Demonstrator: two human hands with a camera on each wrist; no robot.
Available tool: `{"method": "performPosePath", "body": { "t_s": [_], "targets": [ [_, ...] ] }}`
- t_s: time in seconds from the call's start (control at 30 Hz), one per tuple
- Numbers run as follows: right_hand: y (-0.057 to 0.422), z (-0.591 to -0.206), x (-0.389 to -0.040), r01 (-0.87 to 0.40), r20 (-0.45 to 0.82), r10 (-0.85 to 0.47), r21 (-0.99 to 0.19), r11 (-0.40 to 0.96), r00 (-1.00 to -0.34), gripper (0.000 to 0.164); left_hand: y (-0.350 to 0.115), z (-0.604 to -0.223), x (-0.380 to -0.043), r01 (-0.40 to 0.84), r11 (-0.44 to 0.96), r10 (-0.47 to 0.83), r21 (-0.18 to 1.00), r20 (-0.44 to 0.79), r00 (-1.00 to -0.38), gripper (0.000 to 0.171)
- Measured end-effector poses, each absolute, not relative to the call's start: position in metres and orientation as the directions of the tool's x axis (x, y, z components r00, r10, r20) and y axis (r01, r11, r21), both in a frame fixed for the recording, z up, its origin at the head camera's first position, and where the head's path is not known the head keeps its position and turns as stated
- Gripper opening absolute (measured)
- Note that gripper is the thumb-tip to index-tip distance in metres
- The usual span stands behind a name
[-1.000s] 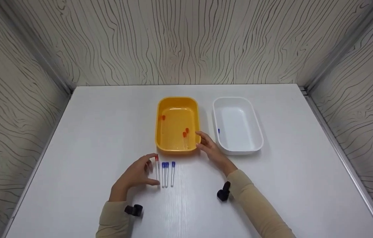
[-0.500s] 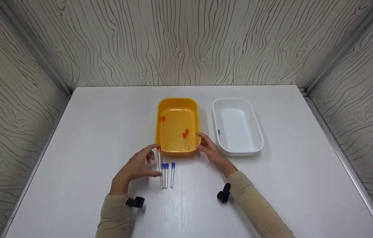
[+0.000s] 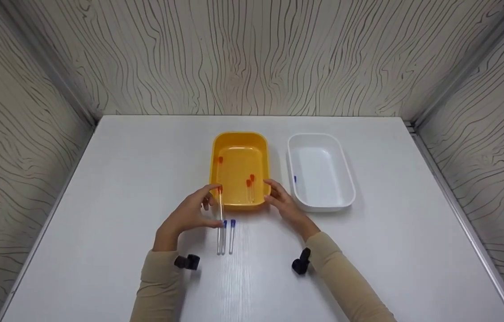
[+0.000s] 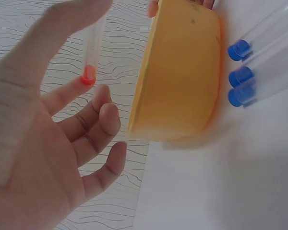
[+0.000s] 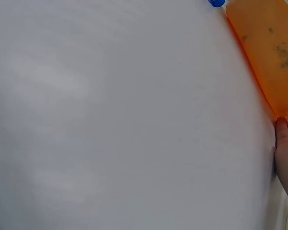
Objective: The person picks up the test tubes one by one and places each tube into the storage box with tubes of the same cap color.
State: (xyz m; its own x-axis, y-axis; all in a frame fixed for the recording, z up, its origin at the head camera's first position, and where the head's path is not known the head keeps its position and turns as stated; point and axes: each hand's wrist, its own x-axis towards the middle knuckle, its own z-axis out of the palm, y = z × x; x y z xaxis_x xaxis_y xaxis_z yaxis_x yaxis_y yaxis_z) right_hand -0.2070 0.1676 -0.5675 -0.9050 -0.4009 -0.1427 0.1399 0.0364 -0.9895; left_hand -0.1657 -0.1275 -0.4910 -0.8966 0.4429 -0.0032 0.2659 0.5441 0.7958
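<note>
In the head view my left hand [image 3: 191, 212] pinches a red-capped test tube [image 3: 221, 201] lengthwise between index finger and thumb, at the near left corner of the yellow tray [image 3: 239, 206]. The index fingertip meets the red cap [image 4: 89, 75] in the left wrist view, and the other fingers are loosely bent. My right hand [image 3: 285, 203] holds the tray's right side near its front corner, with fingertips at the rim. Two red-capped tubes [image 3: 250, 190] lie at the tray's right, and another red cap [image 3: 220, 159] shows at its left.
Just in front of the yellow tray, blue-capped test tubes [image 3: 232, 237] lie on the white table [image 3: 122, 201]; the left hand partly covers them. To the right stands a white tray [image 3: 321, 207] with a blue cap [image 3: 295, 179] visible at its left wall. A patterned wall [image 3: 252, 58] rises behind.
My left hand has raised the red-capped tube from beside the blue-capped tubes, carrying it forward and slightly right to the yellow tray's corner. The right hand has stayed at the tray.
</note>
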Motion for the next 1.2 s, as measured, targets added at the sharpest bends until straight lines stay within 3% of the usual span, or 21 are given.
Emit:
{"method": "performPosePath", "body": {
  "t_s": [0.57,1.2],
  "targets": [
    [0.169,-0.565,-0.207,0.147,-0.154,-0.392,-0.988,0.048,-0.907,0.054,-0.107,-0.479,-0.194,0.331,0.48,0.508,0.812,0.051,-0.86,0.09],
    [0.167,-0.567,-0.207,0.158,-0.157,-0.389,-0.987,0.031,-0.908,0.056,-0.095,-0.479,-0.219,0.315,0.516,0.494,0.796,0.024,-0.869,0.092]
  ]
}}
